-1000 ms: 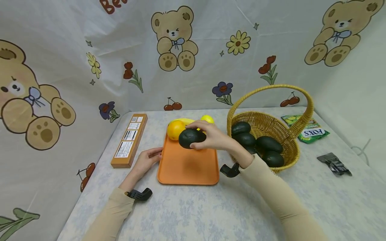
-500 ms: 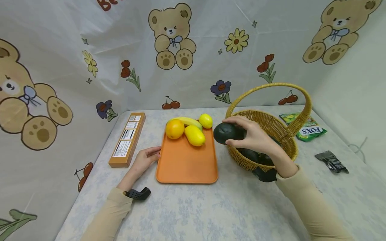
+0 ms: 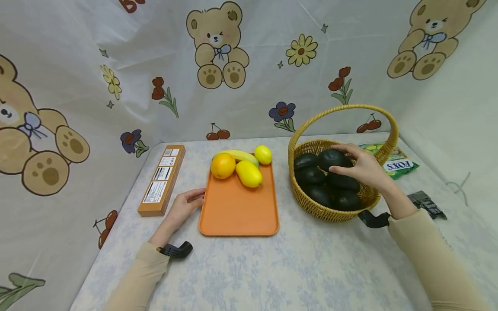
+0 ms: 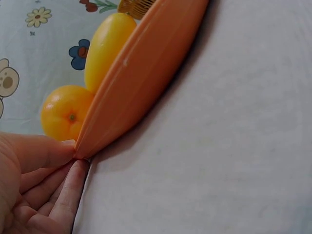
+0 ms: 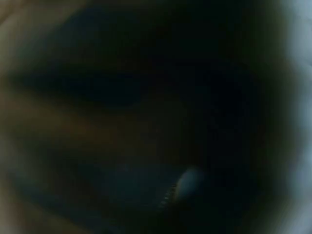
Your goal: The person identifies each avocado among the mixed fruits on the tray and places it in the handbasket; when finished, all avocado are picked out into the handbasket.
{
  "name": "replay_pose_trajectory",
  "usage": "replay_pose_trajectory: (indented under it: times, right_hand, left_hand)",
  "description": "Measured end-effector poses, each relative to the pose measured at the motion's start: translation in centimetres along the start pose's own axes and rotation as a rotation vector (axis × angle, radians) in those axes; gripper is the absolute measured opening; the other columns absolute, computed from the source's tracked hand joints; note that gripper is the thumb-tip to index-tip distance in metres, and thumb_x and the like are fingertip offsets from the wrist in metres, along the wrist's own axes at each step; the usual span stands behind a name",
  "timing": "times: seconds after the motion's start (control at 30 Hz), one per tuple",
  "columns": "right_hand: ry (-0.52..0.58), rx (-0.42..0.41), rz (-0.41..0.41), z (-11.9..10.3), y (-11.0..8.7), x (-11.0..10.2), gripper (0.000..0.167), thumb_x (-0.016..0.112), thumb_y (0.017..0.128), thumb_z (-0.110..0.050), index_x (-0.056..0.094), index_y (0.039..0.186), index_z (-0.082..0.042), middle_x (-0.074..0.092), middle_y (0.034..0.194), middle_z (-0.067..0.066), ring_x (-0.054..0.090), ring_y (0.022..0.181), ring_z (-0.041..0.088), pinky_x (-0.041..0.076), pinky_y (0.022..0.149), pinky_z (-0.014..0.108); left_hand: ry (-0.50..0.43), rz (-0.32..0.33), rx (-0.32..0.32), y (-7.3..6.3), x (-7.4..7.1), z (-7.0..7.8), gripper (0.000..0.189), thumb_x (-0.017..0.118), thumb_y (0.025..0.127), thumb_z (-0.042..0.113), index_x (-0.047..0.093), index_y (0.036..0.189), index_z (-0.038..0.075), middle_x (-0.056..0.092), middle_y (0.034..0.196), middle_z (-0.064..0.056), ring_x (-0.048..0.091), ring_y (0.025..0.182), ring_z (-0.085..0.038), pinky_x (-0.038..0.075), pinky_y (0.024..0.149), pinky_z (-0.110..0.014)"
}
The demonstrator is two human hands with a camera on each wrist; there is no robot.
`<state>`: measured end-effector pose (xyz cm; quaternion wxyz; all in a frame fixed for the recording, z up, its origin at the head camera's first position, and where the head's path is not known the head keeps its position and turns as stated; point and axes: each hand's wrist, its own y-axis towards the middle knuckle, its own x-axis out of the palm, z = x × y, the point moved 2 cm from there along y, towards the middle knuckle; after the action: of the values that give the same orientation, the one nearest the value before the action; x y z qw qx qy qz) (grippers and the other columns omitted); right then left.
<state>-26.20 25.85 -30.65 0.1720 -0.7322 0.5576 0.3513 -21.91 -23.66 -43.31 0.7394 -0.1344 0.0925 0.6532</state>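
Observation:
In the head view, my right hand (image 3: 363, 166) holds a dark avocado (image 3: 330, 159) between thumb and fingers. This avocado is over the wicker basket (image 3: 307, 207), on top of several other avocados (image 3: 318, 194). My left hand (image 3: 183, 209) is at the left edge of an orange tray (image 3: 239, 211). In the left wrist view the thumb (image 4: 48, 151) lies over the tray's rim and the fingers are under it, pinching it. On the tray's far end lie an orange (image 3: 223, 166), a banana (image 3: 245, 155), a yellow oval fruit (image 3: 249, 174) and a lemon (image 3: 263, 154). The right wrist view is too dark and blurred to read.
A long orange-brown box (image 3: 161, 181) lies left of the tray. Behind the basket's right side is a green FOX'S bag (image 3: 400, 163), and a black packet (image 3: 426, 204) lies near the right forearm. The basket's tall handle (image 3: 342, 107) arches over the avocados.
My right hand has carried the avocado rightward from above the tray to the basket, where it now sits among the others. The left hand has stayed at the tray's edge.

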Motion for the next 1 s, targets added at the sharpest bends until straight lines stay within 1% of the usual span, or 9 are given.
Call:
replay_pose_trajectory:
  times: [0.13, 0.23, 0.4, 0.5, 0.67, 0.8, 0.9, 1.0]
  right_hand:
    - [-0.022, 0.047, -0.005, 1.4, 0.2, -0.8, 0.063, 0.073, 0.084, -0.027, 0.046, 0.138, -0.009, 0.041, 0.138, 0.017, 0.043, 0.116, 0.042, 0.038, 0.089, 0.060]
    - [-0.024, 0.067, -0.009, 1.8, 0.0, -1.3, 0.064, 0.073, 0.084, -0.026, 0.046, 0.139, -0.008, 0.043, 0.136, 0.018, 0.043, 0.116, 0.044, 0.039, 0.087, 0.062]
    - [-0.026, 0.040, -0.006, 1.7, 0.1, -2.1, 0.063, 0.073, 0.084, -0.026, 0.047, 0.138, -0.008, 0.043, 0.136, 0.016, 0.044, 0.116, 0.043, 0.040, 0.088, 0.059]
    - [-0.048, 0.033, -0.010, 1.3, 0.4, -2.6, 0.064, 0.073, 0.084, -0.027, 0.045, 0.139, -0.008, 0.042, 0.136, 0.017, 0.045, 0.115, 0.045, 0.041, 0.086, 0.059]
    - [-0.087, 0.035, -0.020, 0.5, 1.6, -3.2, 0.066, 0.072, 0.084, -0.031, 0.045, 0.139, -0.010, 0.043, 0.134, 0.020, 0.046, 0.113, 0.047, 0.043, 0.082, 0.060]
    - [-0.101, 0.055, -0.050, 0.4, 3.0, -3.3, 0.068, 0.071, 0.084, -0.038, 0.044, 0.141, -0.011, 0.043, 0.134, 0.020, 0.045, 0.116, 0.046, 0.040, 0.086, 0.060]
    - [-0.110, 0.072, -0.074, 0.9, 4.1, -3.1, 0.070, 0.070, 0.084, -0.039, 0.042, 0.141, -0.010, 0.042, 0.135, 0.022, 0.043, 0.119, 0.046, 0.038, 0.090, 0.060]
    - [-0.115, 0.095, -0.105, 2.0, 5.0, -2.7, 0.071, 0.070, 0.085, -0.038, 0.041, 0.141, -0.006, 0.041, 0.135, 0.024, 0.042, 0.120, 0.047, 0.038, 0.092, 0.060]
  left_hand:
    - [0.005, -0.007, 0.010, 0.1, 0.0, -0.1, 0.041, 0.060, 0.093, 0.009, 0.053, 0.132, -0.002, 0.057, 0.126, -0.020, 0.054, 0.115, -0.029, 0.048, 0.086, -0.022]
    - [0.011, -0.009, 0.014, 0.1, -0.1, 0.0, 0.041, 0.060, 0.093, 0.008, 0.053, 0.132, -0.002, 0.057, 0.126, -0.020, 0.054, 0.115, -0.029, 0.048, 0.086, -0.021]
    - [0.002, -0.004, 0.019, 0.0, -0.1, 0.1, 0.041, 0.060, 0.092, 0.007, 0.053, 0.131, -0.003, 0.057, 0.125, -0.020, 0.054, 0.115, -0.029, 0.048, 0.085, -0.020]
    - [-0.009, -0.005, 0.015, 0.0, 0.0, 0.0, 0.040, 0.060, 0.092, 0.007, 0.053, 0.131, -0.003, 0.058, 0.125, -0.020, 0.054, 0.115, -0.029, 0.048, 0.085, -0.021]
    - [-0.005, 0.003, 0.001, -0.2, 0.0, -0.1, 0.040, 0.060, 0.092, 0.006, 0.054, 0.130, -0.003, 0.058, 0.124, -0.020, 0.055, 0.114, -0.028, 0.048, 0.085, -0.021]
    - [-0.014, 0.003, 0.001, -0.2, 0.0, 0.0, 0.040, 0.060, 0.092, 0.006, 0.054, 0.131, -0.003, 0.058, 0.125, -0.020, 0.055, 0.114, -0.029, 0.049, 0.084, -0.022]
    - [-0.017, -0.004, 0.001, -0.1, 0.0, -0.1, 0.041, 0.060, 0.093, 0.007, 0.053, 0.131, -0.002, 0.057, 0.126, -0.020, 0.054, 0.115, -0.029, 0.048, 0.085, -0.022]
    - [-0.023, -0.004, -0.007, 0.0, 0.0, -0.2, 0.041, 0.060, 0.093, 0.008, 0.053, 0.132, -0.002, 0.056, 0.127, -0.020, 0.054, 0.115, -0.029, 0.048, 0.086, -0.022]
